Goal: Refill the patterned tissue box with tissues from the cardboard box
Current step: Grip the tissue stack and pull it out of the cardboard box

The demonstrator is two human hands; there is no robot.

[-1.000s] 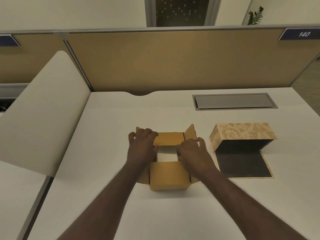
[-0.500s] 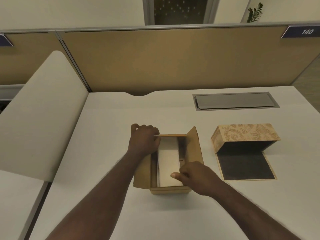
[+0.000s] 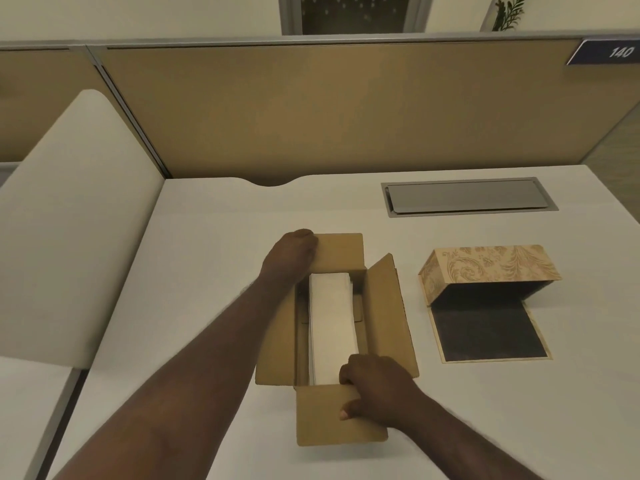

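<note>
The brown cardboard box (image 3: pixel 388 317) stands in the middle of the white desk with all its flaps spread open. Inside lies a white stack of tissues (image 3: pixel 330 323). My left hand (image 3: pixel 289 261) presses down the far flap at its left corner. My right hand (image 3: pixel 375 388) grips the near flap, fingers curled over its edge beside the stack. To the right, the patterned tissue box (image 3: pixel 488 268) lies on its side, its dark inside showing and its dark-lined flap (image 3: pixel 488 336) flat on the desk.
A grey cable hatch (image 3: pixel 467 197) is set into the desk behind the patterned box. A tan partition wall (image 3: pixel 329 109) closes the far edge. A white curved panel (image 3: pixel 69 220) stands along the left side.
The flaps were folded over the box a second ago; both hands have pulled them back. The far and near flaps now lie outward, and the tissue stack is exposed.
</note>
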